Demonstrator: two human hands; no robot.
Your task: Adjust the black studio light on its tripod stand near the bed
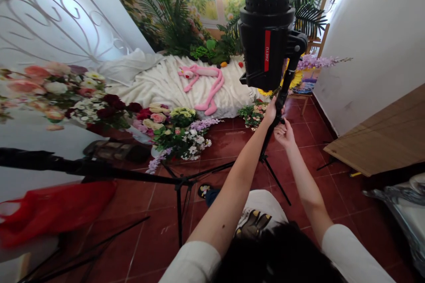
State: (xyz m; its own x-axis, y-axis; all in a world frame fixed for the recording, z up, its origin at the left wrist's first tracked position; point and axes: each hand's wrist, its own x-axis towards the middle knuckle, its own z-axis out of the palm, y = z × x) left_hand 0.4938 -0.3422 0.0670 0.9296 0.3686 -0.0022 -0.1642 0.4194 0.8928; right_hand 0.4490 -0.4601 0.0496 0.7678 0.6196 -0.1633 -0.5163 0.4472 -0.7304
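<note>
A black studio light (pixel 255 48) with a red label sits on top of a black light stand (pixel 282 90) in front of me. My left hand (pixel 270 112) is wrapped round the upper pole of the stand, below the light. Just beneath it, my right hand (pixel 284 134) is closed with curled fingers at a small knob on the pole; the fingers partly hide it. The stand's tripod legs (pixel 277 182) are spread on the red tiled floor.
A pink plush toy (pixel 207 72) lies on a white furry cover (pixel 159 82). Artificial flowers (pixel 181 135) stand before it. Another black stand (pixel 133 172) crosses from the left, beside a red bag (pixel 56 208). A brown board (pixel 378 137) leans at the right.
</note>
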